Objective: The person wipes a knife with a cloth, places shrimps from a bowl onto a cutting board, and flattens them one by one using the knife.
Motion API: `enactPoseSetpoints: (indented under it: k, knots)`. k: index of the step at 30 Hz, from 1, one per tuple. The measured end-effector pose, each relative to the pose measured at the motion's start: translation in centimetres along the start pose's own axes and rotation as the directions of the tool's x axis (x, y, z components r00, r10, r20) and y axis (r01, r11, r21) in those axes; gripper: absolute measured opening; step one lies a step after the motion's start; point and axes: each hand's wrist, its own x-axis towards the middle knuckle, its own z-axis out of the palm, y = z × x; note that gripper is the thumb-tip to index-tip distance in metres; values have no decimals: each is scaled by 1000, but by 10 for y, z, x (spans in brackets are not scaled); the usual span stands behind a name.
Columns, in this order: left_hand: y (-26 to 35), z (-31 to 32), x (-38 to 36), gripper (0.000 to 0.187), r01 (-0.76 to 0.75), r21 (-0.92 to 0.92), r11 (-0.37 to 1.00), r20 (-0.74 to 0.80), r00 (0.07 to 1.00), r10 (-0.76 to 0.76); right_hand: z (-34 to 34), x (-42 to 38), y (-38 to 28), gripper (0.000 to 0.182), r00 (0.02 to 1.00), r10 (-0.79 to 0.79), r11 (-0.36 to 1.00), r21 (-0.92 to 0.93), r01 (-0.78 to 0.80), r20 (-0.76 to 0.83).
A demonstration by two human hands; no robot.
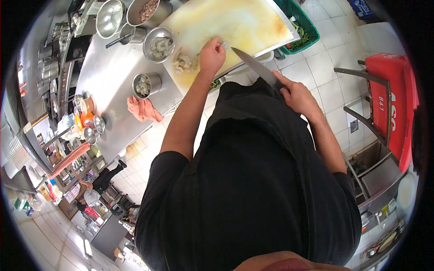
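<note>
A large knife (pixel 257 66) is held by its handle in my right hand (pixel 298 95), its blade pointing up and left over the near edge of the yellowed cutting board (pixel 253 22). My left hand (pixel 212 55) is closed at the board, its fingertips at a small pale shrimp piece (pixel 223 44) beside the knife tip. A pile of peeled shrimp or shells (pixel 183 62) lies on the board to the left of that hand. One steel bowl (pixel 159 44) of shrimp stands just beyond the pile. A steel pot (pixel 146 85) with more pieces is further left.
A pinkish cloth (pixel 143 109) lies at the counter's edge. Another bowl (pixel 110 19) and a pot of chopped meat (pixel 147 11) stand at the back. A green bin (pixel 307 29) of vegetable scraps sits beyond the board. Red chair (pixel 391 101) at right; another person (pixel 97 187) is far off at lower left.
</note>
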Motion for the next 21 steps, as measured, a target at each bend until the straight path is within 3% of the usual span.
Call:
enactPoseSetpoints:
  k: [5,8,17,21]
  knots:
    - [2,2,1,36,0,4,1000,26,1000,0,6,1,12,64,995,-78,995,60,82,-66]
    - [2,2,1,37,12,5,1000,36,999,-12,11,4,16,64,994,-101,992,78,103,-29]
    - [3,-6,6,40,109,-38,993,79,991,-106,-6,-4,-2,66,997,61,994,-91,-64,-37]
    - [-4,-10,8,40,161,-58,985,119,981,-154,-7,-3,-4,66,998,39,997,-65,-41,-44]
